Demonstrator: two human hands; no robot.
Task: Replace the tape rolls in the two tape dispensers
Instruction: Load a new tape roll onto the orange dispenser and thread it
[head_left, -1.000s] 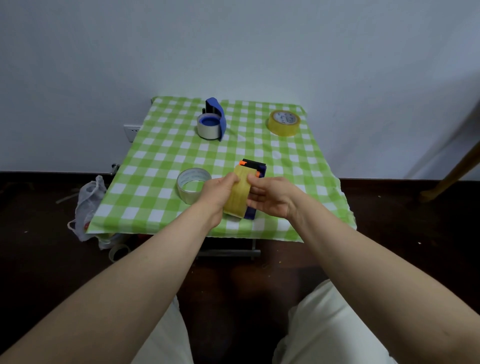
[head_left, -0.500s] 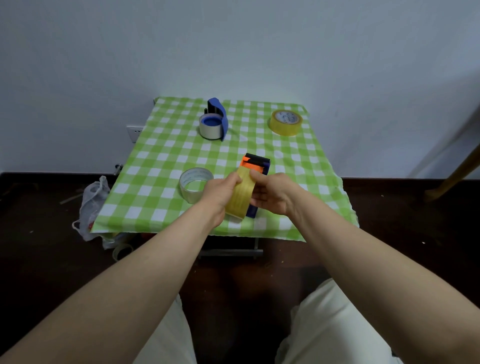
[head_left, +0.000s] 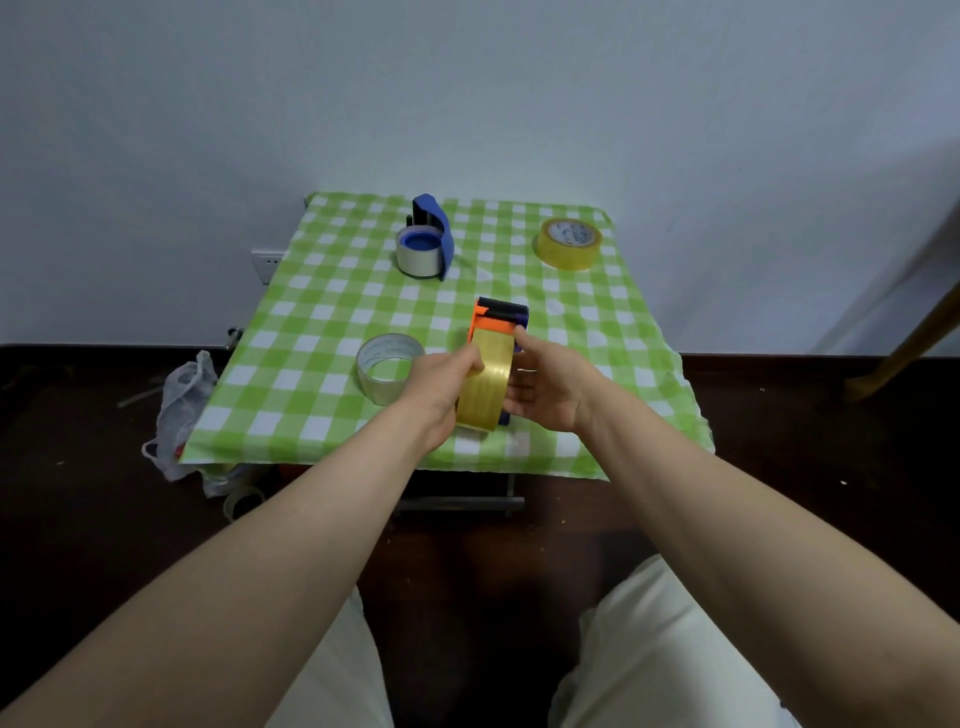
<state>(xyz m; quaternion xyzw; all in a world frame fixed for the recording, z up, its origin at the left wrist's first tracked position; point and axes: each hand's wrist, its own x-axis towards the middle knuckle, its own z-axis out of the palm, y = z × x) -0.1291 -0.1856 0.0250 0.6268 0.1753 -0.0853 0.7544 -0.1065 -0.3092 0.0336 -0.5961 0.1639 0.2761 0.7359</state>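
An orange and dark blue tape dispenser (head_left: 498, 318) is held upright over the near half of the green checked table (head_left: 322, 322), with a yellow tape roll (head_left: 483, 384) standing on edge in it. My left hand (head_left: 441, 384) grips the roll's left side. My right hand (head_left: 545, 387) holds the dispenser's right side, thumb near the orange part. A second, blue dispenser (head_left: 431, 239) with a grey roll lies at the back left. A spare yellow roll (head_left: 569, 243) lies flat at the back right. A clear roll (head_left: 387, 366) lies beside my left hand.
A white plastic bag (head_left: 182, 410) and another tape roll (head_left: 244, 501) lie on the dark floor at the table's left front corner. A wall socket (head_left: 267, 260) is behind the table. A wooden leg (head_left: 904, 338) slants at the far right.
Both hands have lifted and tilted the dispenser forward, so its orange front now shows clearly above the yellow roll. The other rolls and the blue dispenser have not moved.
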